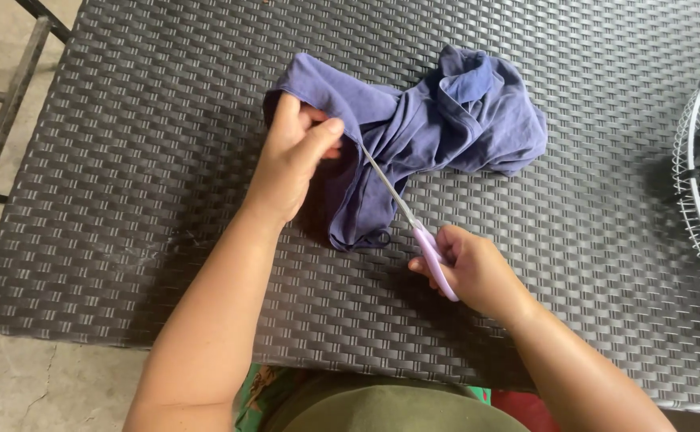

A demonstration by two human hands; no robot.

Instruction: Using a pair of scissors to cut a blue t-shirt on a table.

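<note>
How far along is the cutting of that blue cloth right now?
Early stage. Done: left hand has gathered and lifted an edge of the blue cloth; no cut-off pieces lie on the woven table. In hand: right hand holds the scissors, blade tips at the pinched edge. Left: nearly all the cloth, still bunched in one piece.

1. The cloth (430, 120) is a blue-violet garment, crumpled and twisted, lying on the worktop (126, 264). One end is bunched in a heap; the other end is lifted and folded over.
2. The scissors (414, 224) have lilac handles and thin metal blades. They slant across the cloth's near edge, tips at its lifted fold.
</note>
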